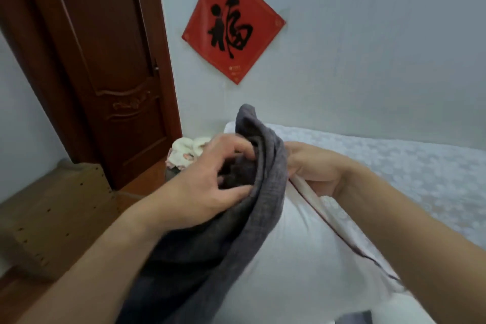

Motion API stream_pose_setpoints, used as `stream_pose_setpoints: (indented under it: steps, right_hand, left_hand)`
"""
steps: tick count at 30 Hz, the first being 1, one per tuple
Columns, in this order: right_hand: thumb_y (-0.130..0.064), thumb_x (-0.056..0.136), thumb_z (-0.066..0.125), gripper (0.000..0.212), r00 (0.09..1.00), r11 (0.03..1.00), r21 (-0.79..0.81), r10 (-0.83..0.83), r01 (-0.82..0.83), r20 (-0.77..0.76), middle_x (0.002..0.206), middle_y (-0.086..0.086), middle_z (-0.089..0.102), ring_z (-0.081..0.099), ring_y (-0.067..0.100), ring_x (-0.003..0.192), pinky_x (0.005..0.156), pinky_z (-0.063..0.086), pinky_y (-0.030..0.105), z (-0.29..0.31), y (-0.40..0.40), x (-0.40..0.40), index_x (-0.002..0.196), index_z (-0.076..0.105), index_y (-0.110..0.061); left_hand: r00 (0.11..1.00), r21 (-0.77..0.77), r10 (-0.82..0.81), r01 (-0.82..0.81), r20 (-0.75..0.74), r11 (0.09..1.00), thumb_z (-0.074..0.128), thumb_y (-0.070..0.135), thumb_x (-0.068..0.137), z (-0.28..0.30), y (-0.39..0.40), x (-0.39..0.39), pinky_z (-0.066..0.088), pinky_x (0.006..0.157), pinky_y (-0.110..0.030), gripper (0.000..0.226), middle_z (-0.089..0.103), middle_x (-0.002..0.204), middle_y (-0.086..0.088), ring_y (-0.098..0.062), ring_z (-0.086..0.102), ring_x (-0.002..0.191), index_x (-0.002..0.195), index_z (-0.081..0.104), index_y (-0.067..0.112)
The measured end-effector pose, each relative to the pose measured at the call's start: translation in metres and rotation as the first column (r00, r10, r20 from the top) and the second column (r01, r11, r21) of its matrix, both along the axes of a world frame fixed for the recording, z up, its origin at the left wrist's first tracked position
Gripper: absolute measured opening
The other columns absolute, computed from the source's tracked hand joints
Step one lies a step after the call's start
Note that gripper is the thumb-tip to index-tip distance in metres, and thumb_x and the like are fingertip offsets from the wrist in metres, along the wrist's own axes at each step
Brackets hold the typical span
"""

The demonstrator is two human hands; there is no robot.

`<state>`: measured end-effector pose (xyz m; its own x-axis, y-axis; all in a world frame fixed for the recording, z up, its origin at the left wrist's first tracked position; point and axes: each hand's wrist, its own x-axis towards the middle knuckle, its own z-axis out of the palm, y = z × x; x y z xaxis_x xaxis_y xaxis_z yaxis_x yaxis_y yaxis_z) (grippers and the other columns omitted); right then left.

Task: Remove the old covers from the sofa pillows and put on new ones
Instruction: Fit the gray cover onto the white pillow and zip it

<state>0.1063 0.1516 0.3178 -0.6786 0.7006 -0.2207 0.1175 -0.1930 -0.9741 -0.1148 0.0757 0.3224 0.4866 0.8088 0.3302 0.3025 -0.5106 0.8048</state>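
A dark grey fabric cover (pixel 207 239) hangs bunched in front of me, its top corner standing up above my hands. My left hand (pixel 210 179) grips its gathered edge, fingers curled into the folds. A white pillow (pixel 294 258) lies under the cover and bulges out to its right. My right hand (pixel 313 168) holds the pillow's upper edge along a thin seam, partly hidden behind the grey cloth. How far the cover wraps the pillow is hidden by the folds.
The pillow rests on a bed with a pale patterned sheet (pixel 407 166) against a white wall. A brown wooden door (pixel 110 60) stands at the left, a wooden box (pixel 57 213) below it, and a heap of light cloth (pixel 186 151) by the bed's corner.
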Motion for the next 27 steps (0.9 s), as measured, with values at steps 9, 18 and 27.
stream_pose_setpoints:
  steps: [9, 18, 27]
  right_hand:
    - [-0.003, 0.094, 0.059, 0.032, 0.967, 0.94, -0.32, -0.184, 0.12, -0.177, 0.117, 0.033, 0.061, 0.064, 0.04, 0.1, 0.091, 0.055, 0.048, -0.115, -0.034, -0.043, 0.122, 0.059, 0.012]
    - [0.007, 0.089, 0.057, 0.028, 0.883, 0.889, -0.43, -0.321, 0.156, -0.343, 0.108, 0.03, 0.058, 0.062, 0.032, 0.083, 0.079, 0.055, 0.04, -0.126, -0.044, -0.06, 0.116, 0.06, 0.008]
    - [-0.071, 0.073, 0.068, 0.063, 0.969, 0.978, -0.062, -0.186, 0.199, 0.165, 0.102, -0.003, 0.076, 0.066, 0.012, 0.106, 0.111, 0.04, 0.039, -0.11, -0.057, -0.048, 0.098, 0.075, -0.014]
  left_hand:
    - [0.821, -0.043, 0.534, -0.537, 0.202, 0.843, 0.081, 0.013, 0.082, -0.11, -0.045, 0.01, 0.05, 0.098, -0.034, 0.047, 0.054, 0.119, 0.001, -0.011, 0.06, 0.112, 0.112, 0.053, 0.036]
    - [0.757, 0.284, 0.634, -0.58, -0.161, 0.764, 0.064, 0.024, 0.09, -0.135, -0.053, 0.009, 0.046, 0.102, -0.035, 0.039, 0.059, 0.123, 0.011, -0.012, 0.053, 0.119, 0.129, 0.058, 0.026]
    - [0.798, 0.509, 0.559, -0.392, -0.225, 0.766, 0.046, 0.008, 0.084, -0.152, -0.05, -0.004, 0.057, 0.074, -0.04, 0.037, 0.066, 0.106, -0.005, -0.027, 0.064, 0.095, 0.11, 0.072, 0.011]
